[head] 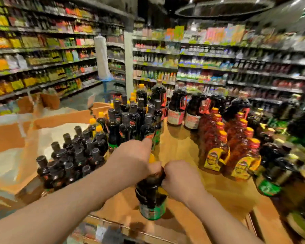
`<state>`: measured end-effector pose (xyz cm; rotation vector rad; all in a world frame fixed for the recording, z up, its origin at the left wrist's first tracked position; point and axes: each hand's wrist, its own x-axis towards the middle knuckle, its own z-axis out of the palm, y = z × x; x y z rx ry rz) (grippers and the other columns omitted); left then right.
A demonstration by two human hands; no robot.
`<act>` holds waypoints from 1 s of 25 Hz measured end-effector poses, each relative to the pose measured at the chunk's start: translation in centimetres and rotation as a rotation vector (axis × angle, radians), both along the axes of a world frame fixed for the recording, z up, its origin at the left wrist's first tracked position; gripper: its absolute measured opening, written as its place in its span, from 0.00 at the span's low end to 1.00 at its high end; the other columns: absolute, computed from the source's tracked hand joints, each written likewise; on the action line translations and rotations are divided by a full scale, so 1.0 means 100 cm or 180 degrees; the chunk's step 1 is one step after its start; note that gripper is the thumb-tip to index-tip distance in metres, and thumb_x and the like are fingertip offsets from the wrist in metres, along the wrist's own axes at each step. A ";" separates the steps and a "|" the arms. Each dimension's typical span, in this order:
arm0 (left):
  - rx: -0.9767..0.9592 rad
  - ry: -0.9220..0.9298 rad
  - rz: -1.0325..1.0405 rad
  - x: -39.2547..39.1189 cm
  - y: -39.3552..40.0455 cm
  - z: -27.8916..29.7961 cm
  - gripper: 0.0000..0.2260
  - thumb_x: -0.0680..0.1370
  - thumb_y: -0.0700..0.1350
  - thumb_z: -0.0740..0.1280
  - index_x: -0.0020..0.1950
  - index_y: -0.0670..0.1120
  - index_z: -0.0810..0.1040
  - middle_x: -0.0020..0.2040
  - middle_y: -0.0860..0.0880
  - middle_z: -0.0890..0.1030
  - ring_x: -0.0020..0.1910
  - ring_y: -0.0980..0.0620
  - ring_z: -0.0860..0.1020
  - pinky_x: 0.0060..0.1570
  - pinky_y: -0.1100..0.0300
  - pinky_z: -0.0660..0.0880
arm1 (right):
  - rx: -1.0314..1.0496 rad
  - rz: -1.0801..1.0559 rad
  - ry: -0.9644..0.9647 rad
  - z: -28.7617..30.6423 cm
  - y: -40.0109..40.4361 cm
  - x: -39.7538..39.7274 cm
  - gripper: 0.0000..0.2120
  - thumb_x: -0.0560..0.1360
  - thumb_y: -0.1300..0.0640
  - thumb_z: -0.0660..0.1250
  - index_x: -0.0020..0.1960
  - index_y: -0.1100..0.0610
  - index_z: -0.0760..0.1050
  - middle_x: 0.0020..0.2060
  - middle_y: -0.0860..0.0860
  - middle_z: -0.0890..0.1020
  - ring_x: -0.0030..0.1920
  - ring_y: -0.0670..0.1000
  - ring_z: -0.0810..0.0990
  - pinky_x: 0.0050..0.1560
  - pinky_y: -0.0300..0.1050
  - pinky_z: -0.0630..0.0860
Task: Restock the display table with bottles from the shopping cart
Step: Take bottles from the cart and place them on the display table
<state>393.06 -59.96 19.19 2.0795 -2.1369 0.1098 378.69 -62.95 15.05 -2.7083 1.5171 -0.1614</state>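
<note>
A dark bottle with a green label (151, 199) hangs over the near edge of the wooden display table (180, 148). My right hand (180, 178) grips its neck from the right. My left hand (132, 157) closes on the top of the same bottle from the left, with a yellow cap just showing beside it. Its index finger reaches toward a tight group of dark black-capped bottles (130, 122) standing on the table. A lower cluster of similar dark bottles (69, 157) sits at the left. The picture is blurred.
Amber syrup bottles with yellow labels (236, 148) stand in rows on the table's right. Large dark jugs (183, 110) line its far side, and green-labelled bottles (271, 180) crowd the right edge. A metal rail (109, 224) lies below my arms. Cardboard boxes (48, 101) and stocked shelves (42, 67) surround the aisle.
</note>
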 end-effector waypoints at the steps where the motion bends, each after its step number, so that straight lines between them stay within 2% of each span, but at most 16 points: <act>1: 0.0129 0.0036 -0.0105 -0.001 -0.015 -0.001 0.20 0.77 0.63 0.63 0.52 0.47 0.65 0.35 0.52 0.67 0.40 0.48 0.71 0.39 0.55 0.69 | -0.0039 -0.0124 -0.0007 -0.002 -0.009 -0.001 0.09 0.75 0.54 0.61 0.38 0.56 0.69 0.40 0.56 0.79 0.45 0.60 0.78 0.35 0.46 0.67; 4: 0.0146 0.0086 -0.0653 0.004 -0.061 -0.001 0.21 0.78 0.63 0.61 0.59 0.47 0.72 0.38 0.51 0.74 0.43 0.48 0.75 0.44 0.54 0.75 | -0.0051 -0.0568 -0.0048 -0.008 -0.041 0.004 0.09 0.75 0.52 0.62 0.42 0.56 0.75 0.43 0.55 0.80 0.46 0.60 0.79 0.37 0.45 0.67; 7: 0.0041 0.0070 -0.1075 0.011 -0.101 -0.005 0.22 0.78 0.63 0.62 0.54 0.45 0.79 0.41 0.49 0.80 0.44 0.49 0.78 0.45 0.54 0.77 | -0.0077 -0.0861 -0.0090 -0.013 -0.073 0.005 0.08 0.74 0.53 0.63 0.39 0.56 0.71 0.38 0.54 0.76 0.43 0.59 0.77 0.36 0.45 0.68; 10: 0.0056 0.0094 -0.1254 0.007 -0.129 -0.009 0.20 0.78 0.62 0.64 0.53 0.45 0.77 0.40 0.50 0.79 0.43 0.50 0.77 0.39 0.59 0.72 | -0.0041 -0.0942 -0.0052 -0.018 -0.099 0.002 0.07 0.73 0.55 0.63 0.38 0.55 0.68 0.34 0.51 0.70 0.40 0.57 0.75 0.35 0.44 0.68; 12: 0.0053 0.0073 -0.1288 0.003 -0.149 -0.012 0.21 0.78 0.62 0.65 0.56 0.45 0.77 0.41 0.49 0.79 0.45 0.49 0.79 0.40 0.58 0.73 | -0.0012 -0.1003 -0.0005 -0.019 -0.119 -0.001 0.07 0.74 0.54 0.63 0.39 0.54 0.69 0.35 0.50 0.71 0.42 0.57 0.77 0.36 0.44 0.69; 15: 0.0065 0.0008 -0.1165 -0.010 -0.181 -0.018 0.20 0.78 0.62 0.62 0.50 0.44 0.77 0.34 0.51 0.74 0.41 0.49 0.79 0.44 0.55 0.76 | -0.0059 -0.1035 0.0089 -0.019 -0.153 -0.013 0.06 0.74 0.54 0.64 0.39 0.53 0.70 0.35 0.50 0.72 0.43 0.56 0.78 0.35 0.44 0.69; 17: 0.0067 -0.0064 -0.1021 -0.023 -0.196 -0.024 0.20 0.79 0.62 0.61 0.48 0.45 0.74 0.33 0.51 0.72 0.41 0.49 0.78 0.42 0.56 0.75 | -0.0065 -0.1000 0.0246 -0.017 -0.174 -0.021 0.03 0.74 0.56 0.64 0.43 0.54 0.74 0.40 0.52 0.77 0.46 0.57 0.79 0.37 0.45 0.70; 19: 0.0103 -0.0108 -0.0892 -0.033 -0.210 -0.028 0.18 0.80 0.62 0.61 0.46 0.46 0.70 0.37 0.50 0.73 0.43 0.48 0.79 0.39 0.57 0.73 | -0.0065 -0.0944 0.0337 -0.016 -0.191 -0.027 0.05 0.74 0.56 0.64 0.47 0.55 0.77 0.44 0.53 0.80 0.48 0.57 0.79 0.38 0.46 0.71; 21: 0.0333 -0.0010 -0.0824 -0.040 -0.226 -0.028 0.18 0.79 0.60 0.64 0.50 0.46 0.69 0.45 0.48 0.78 0.47 0.47 0.79 0.39 0.57 0.72 | -0.0080 -0.0849 0.0429 -0.015 -0.208 -0.034 0.05 0.75 0.57 0.63 0.47 0.55 0.77 0.45 0.53 0.80 0.48 0.56 0.79 0.40 0.46 0.73; 23: 0.0838 0.0093 -0.0785 -0.050 -0.237 -0.025 0.25 0.75 0.58 0.71 0.60 0.44 0.66 0.54 0.44 0.77 0.52 0.44 0.78 0.41 0.56 0.72 | -0.0024 -0.0761 0.0577 -0.009 -0.220 -0.041 0.04 0.75 0.60 0.63 0.45 0.55 0.76 0.45 0.53 0.80 0.48 0.56 0.79 0.39 0.46 0.72; 25: 0.1291 -0.0087 -0.0645 -0.067 -0.244 -0.027 0.34 0.72 0.57 0.75 0.67 0.45 0.61 0.60 0.42 0.74 0.56 0.42 0.77 0.45 0.54 0.73 | 0.0045 -0.0606 0.0720 -0.007 -0.233 -0.050 0.04 0.75 0.62 0.62 0.46 0.56 0.76 0.46 0.54 0.80 0.49 0.57 0.79 0.40 0.47 0.72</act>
